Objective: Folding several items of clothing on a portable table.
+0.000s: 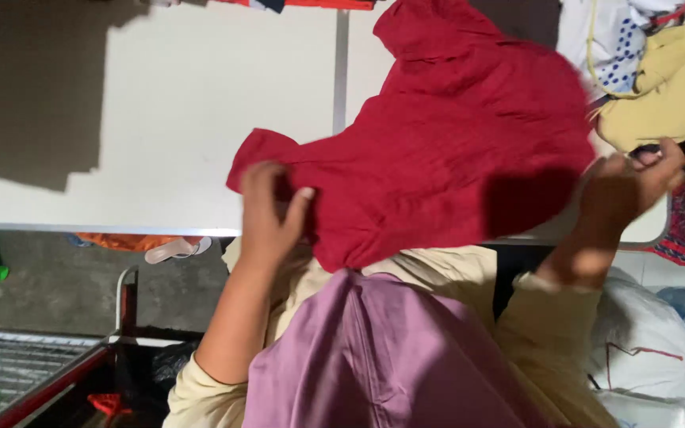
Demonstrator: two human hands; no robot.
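Red crinkled garment (453, 150) draped over white desk (184, 103), near edge. Left hand (267, 214) pinches its left corner; right hand (636, 186) closed on right edge. Desk's left half bare.

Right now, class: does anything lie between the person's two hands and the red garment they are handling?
Nothing visible does. The left hand already pinches one edge of the red garment, and the right hand grips at its opposite edge. The garment is spread over the white table, beside a yellow cloth.
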